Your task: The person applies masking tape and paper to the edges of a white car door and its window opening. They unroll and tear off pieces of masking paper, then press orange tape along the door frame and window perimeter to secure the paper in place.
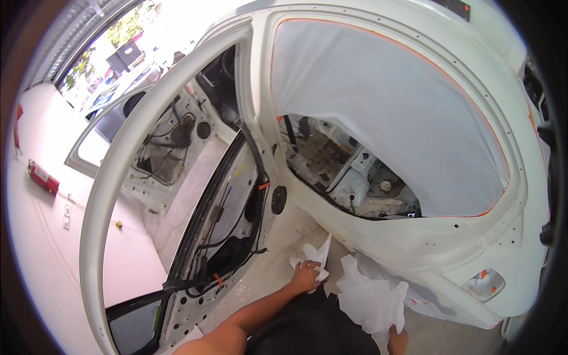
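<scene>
Left hand point(306, 276) clutched paper point(315, 258); right hand point(397, 341) gripped sheet point(370, 296). Risked tearing loose masking point(384, 106) off door opening point(520, 195) if tugged.

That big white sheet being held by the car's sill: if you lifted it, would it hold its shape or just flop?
The white sheet would probably flop: it already sags in soft folds and creases where the right hand grips its lower edge. It looks thin, so likely very light, and perhaps easy to tear. The crumpled piece under the left hand suggests it bunches readily.
</scene>
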The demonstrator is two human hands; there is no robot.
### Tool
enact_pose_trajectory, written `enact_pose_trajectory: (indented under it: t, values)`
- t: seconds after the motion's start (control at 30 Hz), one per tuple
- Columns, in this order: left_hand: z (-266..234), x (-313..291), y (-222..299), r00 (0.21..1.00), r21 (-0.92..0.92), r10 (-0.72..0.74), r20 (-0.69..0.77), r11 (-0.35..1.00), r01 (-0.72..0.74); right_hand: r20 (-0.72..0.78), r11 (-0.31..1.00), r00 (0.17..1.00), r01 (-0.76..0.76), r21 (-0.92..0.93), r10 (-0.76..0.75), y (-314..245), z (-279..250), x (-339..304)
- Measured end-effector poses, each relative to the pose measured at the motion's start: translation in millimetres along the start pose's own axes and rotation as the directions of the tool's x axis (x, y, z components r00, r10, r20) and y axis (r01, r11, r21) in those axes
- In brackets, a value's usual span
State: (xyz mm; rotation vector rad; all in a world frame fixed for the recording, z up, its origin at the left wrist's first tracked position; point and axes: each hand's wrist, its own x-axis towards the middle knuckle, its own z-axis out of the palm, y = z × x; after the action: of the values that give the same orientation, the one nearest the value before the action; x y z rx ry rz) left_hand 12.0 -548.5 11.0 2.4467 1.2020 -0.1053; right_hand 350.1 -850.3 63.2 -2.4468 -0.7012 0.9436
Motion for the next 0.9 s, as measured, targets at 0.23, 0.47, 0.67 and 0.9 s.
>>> enact_pose_trajectory:
  t: [0.23,0.47,0.67,0.9]
  values:
    - [-64.0,-69.2,-15.4,0.909,-0.223,-0.336,-0.249,0.933,0.284,0.095,0.964,0.960,0.258,0.070,-0.264,-62.3,7.1,16.1]
    - [-85.5,-92.8,-126.4,0.847,0.502,-0.123,-0.517,0.758,0.416,0.095,0.945,0.947,0.316,-0.079,-0.308,-79.7,-18.6,24.4]
    - [-20.8,-107.3,-238.3,0.848,0.546,-0.462,-0.262,0.654,0.525,0.123,0.965,0.975,0.203,-0.168,-0.183,-39.9,-29.0,8.4]
    - [49.4,-45.8,-295.6,0.436,-0.051,-0.900,0.008,0.435,0.899,0.232,0.915,0.959,0.233,-0.330,-0.161,-47.4,-24.2,-3.6]
